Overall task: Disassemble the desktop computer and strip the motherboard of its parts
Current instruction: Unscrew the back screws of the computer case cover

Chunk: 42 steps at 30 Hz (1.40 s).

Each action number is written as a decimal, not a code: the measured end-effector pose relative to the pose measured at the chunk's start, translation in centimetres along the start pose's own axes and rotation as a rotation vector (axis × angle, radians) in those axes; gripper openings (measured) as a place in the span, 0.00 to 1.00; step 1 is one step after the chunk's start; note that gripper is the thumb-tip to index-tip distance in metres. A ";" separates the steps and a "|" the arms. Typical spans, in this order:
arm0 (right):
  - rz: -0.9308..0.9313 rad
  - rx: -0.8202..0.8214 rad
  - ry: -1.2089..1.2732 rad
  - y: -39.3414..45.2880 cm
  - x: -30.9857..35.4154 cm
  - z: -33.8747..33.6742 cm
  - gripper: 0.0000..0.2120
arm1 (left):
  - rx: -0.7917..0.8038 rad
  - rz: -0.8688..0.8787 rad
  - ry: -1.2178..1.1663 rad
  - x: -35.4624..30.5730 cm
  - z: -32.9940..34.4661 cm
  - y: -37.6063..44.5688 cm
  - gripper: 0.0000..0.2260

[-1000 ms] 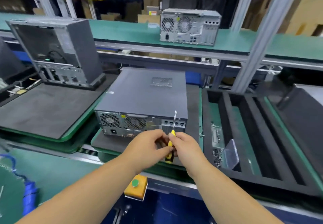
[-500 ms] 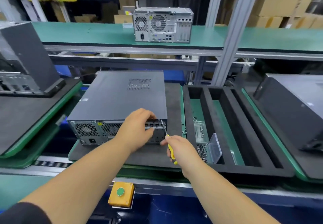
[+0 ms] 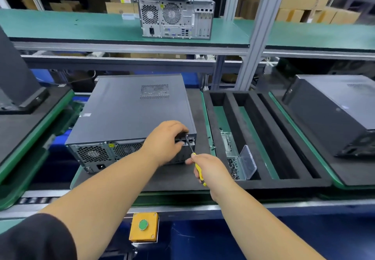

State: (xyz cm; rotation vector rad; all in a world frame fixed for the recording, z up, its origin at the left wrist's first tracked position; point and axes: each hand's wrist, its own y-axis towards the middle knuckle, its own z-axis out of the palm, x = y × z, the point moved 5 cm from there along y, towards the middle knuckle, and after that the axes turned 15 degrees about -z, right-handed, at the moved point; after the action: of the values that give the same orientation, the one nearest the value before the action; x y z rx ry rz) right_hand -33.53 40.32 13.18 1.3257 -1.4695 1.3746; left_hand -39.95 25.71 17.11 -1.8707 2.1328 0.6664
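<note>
From my remote seat, the green conveyor bench [image 3: 67, 26] runs across the upper frame, its aluminium upright [image 3: 257, 32] rising right of centre, while a silver tower [image 3: 176, 15] stands on it with its rear panel toward me. At centre frame the dark desktop computer [image 3: 132, 113] lies on its side on a black foam mat [image 3: 174, 178], rear fans facing the lower left, with bare mat showing along its near edge. Just right of it, a black foam tray [image 3: 261, 134] with long channels fills centre right, and a second dark case [image 3: 332, 109] lies beyond it at the right edge; another case [image 3: 16, 81] stands at the left edge. My left hand [image 3: 164, 144] curls over the computer's near right corner, fingers on the lid edge and thumb against the rear panel. My right hand [image 3: 211, 170] grips a yellow-handled screwdriver [image 3: 197, 168], its tip set at the top right corner of the rear panel beside the left fingers. A clear-lidded box of screws [image 3: 241, 164] sits open in the tray's nearest channel. Low in the frame, a yellow button box [image 3: 144, 227] with a green button hangs below the bench. A small sticker on the lid is too blurred for me to read.
</note>
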 end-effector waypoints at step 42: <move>0.228 -0.063 0.563 -0.3 -0.2 1.9 0.16 | -0.186 -0.013 0.073 -0.8 1.0 -0.7 0.06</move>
State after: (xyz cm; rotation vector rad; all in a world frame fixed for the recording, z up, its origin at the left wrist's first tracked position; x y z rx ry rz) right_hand -32.93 38.57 12.77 0.6591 -1.2779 1.6597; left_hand -39.25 26.82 16.45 -2.0309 2.1668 0.8319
